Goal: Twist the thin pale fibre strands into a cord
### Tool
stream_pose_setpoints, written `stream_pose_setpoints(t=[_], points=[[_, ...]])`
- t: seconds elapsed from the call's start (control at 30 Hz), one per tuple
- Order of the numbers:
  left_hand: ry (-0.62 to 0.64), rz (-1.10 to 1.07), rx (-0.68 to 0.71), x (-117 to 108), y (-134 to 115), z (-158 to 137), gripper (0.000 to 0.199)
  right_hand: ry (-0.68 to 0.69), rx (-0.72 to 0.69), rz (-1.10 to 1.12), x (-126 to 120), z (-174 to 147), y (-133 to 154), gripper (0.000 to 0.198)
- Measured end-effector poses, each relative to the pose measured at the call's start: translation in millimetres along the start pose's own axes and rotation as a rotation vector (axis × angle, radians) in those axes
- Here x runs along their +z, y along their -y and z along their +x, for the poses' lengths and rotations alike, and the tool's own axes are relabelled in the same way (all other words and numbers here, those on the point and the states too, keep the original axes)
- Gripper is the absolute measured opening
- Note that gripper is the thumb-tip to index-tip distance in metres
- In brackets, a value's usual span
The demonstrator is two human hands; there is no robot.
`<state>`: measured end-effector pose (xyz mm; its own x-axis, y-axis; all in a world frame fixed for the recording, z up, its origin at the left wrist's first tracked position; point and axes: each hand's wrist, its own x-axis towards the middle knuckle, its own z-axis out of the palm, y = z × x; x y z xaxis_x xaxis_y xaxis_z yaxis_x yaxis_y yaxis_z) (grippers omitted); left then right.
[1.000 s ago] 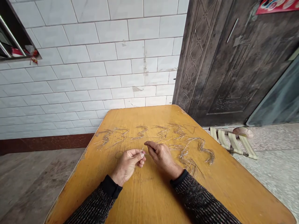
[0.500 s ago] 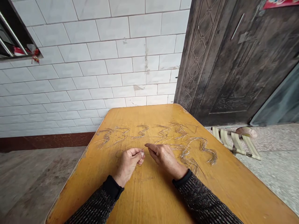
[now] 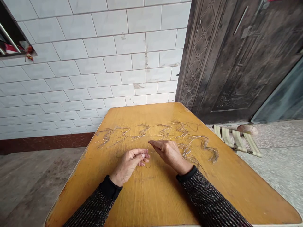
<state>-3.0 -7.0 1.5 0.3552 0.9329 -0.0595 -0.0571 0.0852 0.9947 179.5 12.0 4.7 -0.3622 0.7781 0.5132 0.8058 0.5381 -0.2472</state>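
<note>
My left hand point(image 3: 129, 164) and my right hand point(image 3: 169, 153) rest close together on the yellow wooden table point(image 3: 151, 195). Between them runs a thin thread point(image 3: 147, 159) that curls into a small loop on the table; the left fingertips pinch one end, the right fingertips pinch the other near its top. Several small wavy bundles of pale fibre point(image 3: 142, 131) lie in a row just beyond my hands. A bigger loose bundle point(image 3: 203, 146) spreads out beside my right hand.
A white tiled wall stands behind the table and a dark carved door point(image 3: 236, 56) at the right. A folded wooden stool point(image 3: 236, 138) lies on the floor by the door. A window ledge point(image 3: 14, 47) shows at the upper left.
My hands have drawn slightly apart, and the thread between them now hangs in a visible loop on the table. The camera tipped a little downward.
</note>
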Motion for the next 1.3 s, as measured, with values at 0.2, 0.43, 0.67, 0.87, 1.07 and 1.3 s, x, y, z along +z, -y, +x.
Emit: stream_pose_setpoints(t=[0.2, 0.43, 0.67, 0.87, 1.07, 1.3], points=[[0.055, -0.023, -0.068, -4, 2, 0, 0.03, 0.061, -0.031, -0.004, -2, 2, 1, 0.029], [0.058, -0.136, -0.078, -2, 2, 1, 0.027, 0.062, -0.018, -0.016, -1, 2, 2, 0.028], [-0.022, 0.036, -0.022, 1, 1, 1, 0.027, 0.071, -0.001, 0.071, 0, 0, 5, 0.029], [-0.134, 0.143, 0.067, 0, 1, 5, 0.018, 0.027, 0.241, 0.655, 9, 2, 10, 0.038], [-0.17, 0.134, 0.089, 3, -1, 2, 0.016, 0.079, 0.36, 1.09, 12, 5, 15, 0.037], [-0.218, 0.005, 0.101, 5, 4, 5, 0.021, 0.034, 0.464, 1.278, 14, 5, 20, 0.045]])
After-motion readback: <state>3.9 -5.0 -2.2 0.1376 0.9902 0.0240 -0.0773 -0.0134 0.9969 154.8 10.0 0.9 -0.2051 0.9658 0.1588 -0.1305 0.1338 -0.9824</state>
